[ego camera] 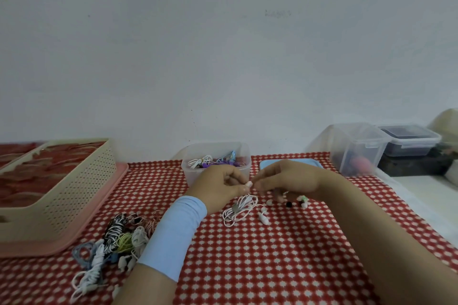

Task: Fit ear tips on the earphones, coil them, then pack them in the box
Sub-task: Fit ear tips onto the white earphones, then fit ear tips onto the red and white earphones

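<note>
No legible text anywhere, faint grey marking on the wall, too blurred to read

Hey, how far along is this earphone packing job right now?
Done: some earphones already lie in the clear box. In hand: the left hand and right hand pinch a small white piece between them, probably a tip for the white earphones on the cloth. Left: finishing and boxing those, plus the tangled pile on the left.

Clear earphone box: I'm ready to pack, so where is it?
In the head view, the clear box stands mid-frame, just behind the left hand, left of the blue lid.
</note>
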`<action>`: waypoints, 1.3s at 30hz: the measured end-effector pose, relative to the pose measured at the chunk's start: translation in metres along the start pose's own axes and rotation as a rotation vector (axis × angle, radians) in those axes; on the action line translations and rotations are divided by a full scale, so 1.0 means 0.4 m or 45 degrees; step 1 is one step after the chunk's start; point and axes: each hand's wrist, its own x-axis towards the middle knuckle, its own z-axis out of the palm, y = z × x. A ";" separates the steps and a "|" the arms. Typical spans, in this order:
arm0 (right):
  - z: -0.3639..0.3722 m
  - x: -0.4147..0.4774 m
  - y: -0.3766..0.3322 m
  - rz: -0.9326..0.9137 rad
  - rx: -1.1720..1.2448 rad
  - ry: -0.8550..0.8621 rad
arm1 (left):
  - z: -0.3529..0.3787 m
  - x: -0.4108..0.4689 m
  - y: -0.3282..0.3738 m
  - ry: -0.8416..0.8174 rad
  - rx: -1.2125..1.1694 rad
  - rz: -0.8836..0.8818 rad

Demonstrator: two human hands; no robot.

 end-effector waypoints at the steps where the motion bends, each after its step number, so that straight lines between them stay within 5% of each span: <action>1: -0.002 -0.001 -0.006 0.024 -0.197 -0.011 | -0.001 -0.001 -0.006 -0.018 0.102 -0.035; 4: 0.022 0.009 -0.016 0.074 -0.619 0.004 | 0.012 -0.016 -0.012 -0.187 0.286 -0.138; 7: 0.057 0.011 -0.022 0.083 -0.727 0.095 | 0.028 -0.034 -0.013 -0.312 0.376 -0.136; 14: 0.058 0.004 -0.046 -0.026 -0.654 0.202 | -0.002 -0.039 -0.013 -0.278 0.426 -0.092; 24: 0.002 0.082 -0.255 -0.282 -0.124 0.559 | -0.222 0.075 0.059 0.239 0.243 -0.016; 32: 0.042 0.194 -0.219 -0.059 -0.387 0.445 | -0.226 0.078 -0.033 0.050 0.404 -0.118; 39: 0.067 0.191 -0.259 -0.229 -0.591 0.541 | -0.282 0.021 -0.061 0.060 0.438 -0.100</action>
